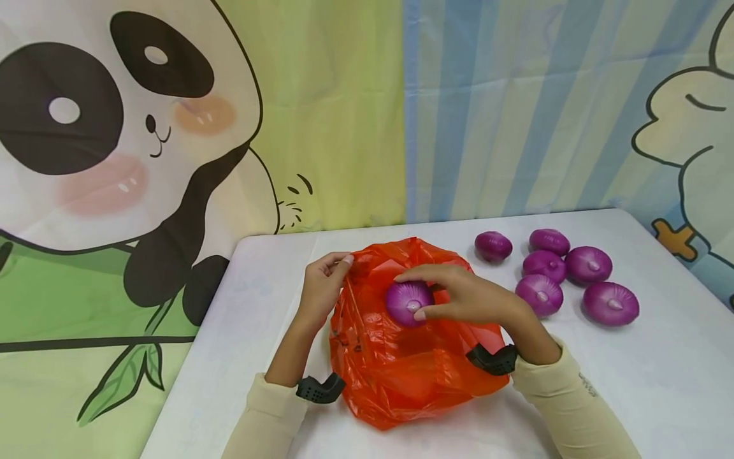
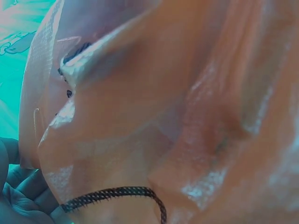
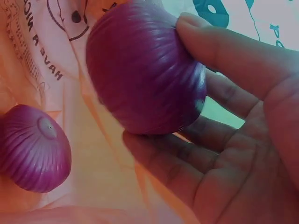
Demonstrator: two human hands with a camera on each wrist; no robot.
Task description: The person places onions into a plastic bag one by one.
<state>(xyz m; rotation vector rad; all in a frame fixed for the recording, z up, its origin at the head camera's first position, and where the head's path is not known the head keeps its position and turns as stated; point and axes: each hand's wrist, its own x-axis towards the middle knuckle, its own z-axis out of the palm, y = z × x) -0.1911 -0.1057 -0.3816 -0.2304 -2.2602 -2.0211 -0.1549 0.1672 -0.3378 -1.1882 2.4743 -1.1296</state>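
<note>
A red plastic bag (image 1: pixel 395 370) lies spread on the white table with its mouth facing up. My left hand (image 1: pixel 322 290) pinches the bag's rim at the far left between thumb and fingers. Over the opening, my right hand (image 1: pixel 467 296) grips a purple onion (image 1: pixel 408 303), thumb on the near side and fingers on the far side. In the right wrist view a second onion (image 3: pixel 37 149) rests inside the bag, below and left of the held onion (image 3: pixel 145 70). The left wrist view is mostly filled by the bag's wrinkled, printed plastic (image 2: pixel 131 116).
Several purple onions (image 1: pixel 589 265) sit on the table (image 1: pixel 659 382) to the right of the bag, one of them (image 1: pixel 493 247) a little apart. A curtain (image 1: pixel 344 115) with a panda print hangs behind the table's back edge.
</note>
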